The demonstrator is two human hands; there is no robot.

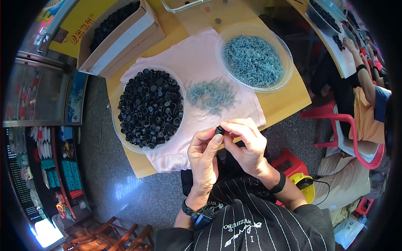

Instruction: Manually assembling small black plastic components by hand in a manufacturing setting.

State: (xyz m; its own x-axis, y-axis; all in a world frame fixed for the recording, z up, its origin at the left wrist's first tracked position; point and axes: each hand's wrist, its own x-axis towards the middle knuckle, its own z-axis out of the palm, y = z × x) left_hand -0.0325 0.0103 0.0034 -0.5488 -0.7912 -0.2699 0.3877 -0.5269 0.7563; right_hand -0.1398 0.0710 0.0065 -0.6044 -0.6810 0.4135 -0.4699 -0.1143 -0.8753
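A small black plastic cap (219,130) is held up near the front edge of the table. My left hand (202,157) pinches it between thumb and fingers. From the other side, the closed fingertips of my right hand (248,144) press against the same cap; whether a screw is also between them is hidden. Just beyond my hands lies a loose pile of screws (212,95) on a pale pink cloth (197,54). To its left stands a round clear tub (183,104) heaped with similar black caps (150,106). Another round tub (289,67) at the back right holds many silvery screws (253,58).
A cardboard box (125,42) with black pieces stands at the table's far left. Red plastic chair (354,125) and another seated person (368,100) are on the right. A yellow object with a black cable (305,186) is by my right elbow, and wooden stools (113,236) at lower left.
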